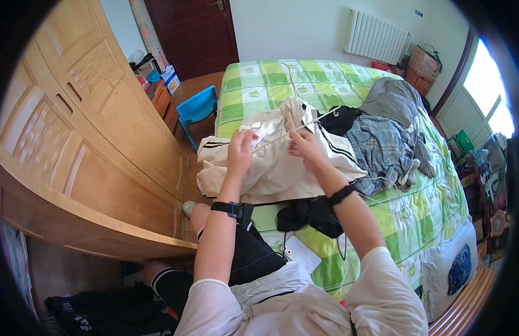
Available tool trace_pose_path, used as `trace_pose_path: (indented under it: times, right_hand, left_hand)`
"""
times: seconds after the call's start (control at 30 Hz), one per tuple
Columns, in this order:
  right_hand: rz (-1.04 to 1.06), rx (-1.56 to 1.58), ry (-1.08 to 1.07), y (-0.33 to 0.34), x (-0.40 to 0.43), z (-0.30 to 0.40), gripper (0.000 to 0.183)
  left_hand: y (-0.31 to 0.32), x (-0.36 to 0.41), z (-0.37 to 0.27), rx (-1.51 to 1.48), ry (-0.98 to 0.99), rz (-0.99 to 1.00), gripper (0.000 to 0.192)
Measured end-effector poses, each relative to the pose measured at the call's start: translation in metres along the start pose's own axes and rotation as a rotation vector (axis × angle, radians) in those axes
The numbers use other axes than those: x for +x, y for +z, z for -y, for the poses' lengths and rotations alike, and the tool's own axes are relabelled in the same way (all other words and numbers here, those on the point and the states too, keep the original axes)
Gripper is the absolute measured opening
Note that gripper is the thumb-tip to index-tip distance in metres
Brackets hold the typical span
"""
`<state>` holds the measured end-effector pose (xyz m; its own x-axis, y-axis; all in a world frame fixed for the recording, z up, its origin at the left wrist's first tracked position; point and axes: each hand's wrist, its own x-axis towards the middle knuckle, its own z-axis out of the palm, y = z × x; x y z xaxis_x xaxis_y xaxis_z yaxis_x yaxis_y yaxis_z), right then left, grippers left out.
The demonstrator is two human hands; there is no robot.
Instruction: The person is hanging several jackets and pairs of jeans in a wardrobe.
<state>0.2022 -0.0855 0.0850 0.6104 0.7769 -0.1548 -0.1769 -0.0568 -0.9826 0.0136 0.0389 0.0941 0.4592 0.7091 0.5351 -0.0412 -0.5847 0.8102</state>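
Observation:
A white jacket (276, 168) with black stripes along its sleeves lies spread on the bed in front of me. Over it, the thin white bar of a clothes hanger (314, 122) runs slantwise. My right hand (306, 147) pinches this bar between thumb and fingers. Close to the bar's lower left end, my left hand (241, 149) is at the jacket's bright white fabric, its fingers curled; whether they grip cloth or hanger I cannot tell. Behind the jacket, another pale hanger (293, 82) rests on the bedding, its hook pointing away from me.
Right of the jacket lie a black garment (339, 119), a blue plaid shirt (374, 143), grey clothing (391, 101) and loose wire hangers (393, 189). Nearer me are a black face-mask-like cloth item (309, 216) and a white phone (302, 254). A wooden wardrobe (104, 138) and blue chair (198, 105) stand left.

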Motion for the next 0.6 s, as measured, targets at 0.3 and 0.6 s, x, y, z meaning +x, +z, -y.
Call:
trace_pose_path:
  times: [0.3, 0.6]
  right_hand:
    - [-0.343, -1.366, -0.814, -0.1, -0.017, 0.077, 0.123]
    - [0.036, -1.237, -0.725, -0.122, 0.009, 0.068, 0.076]
  left_hand:
    - [-0.059, 0.012, -0.016, -0.246, -0.048, 0.251, 0.051]
    - [-0.073, 0.012, -0.002, -0.465, -0.238, 0.331, 0.037]
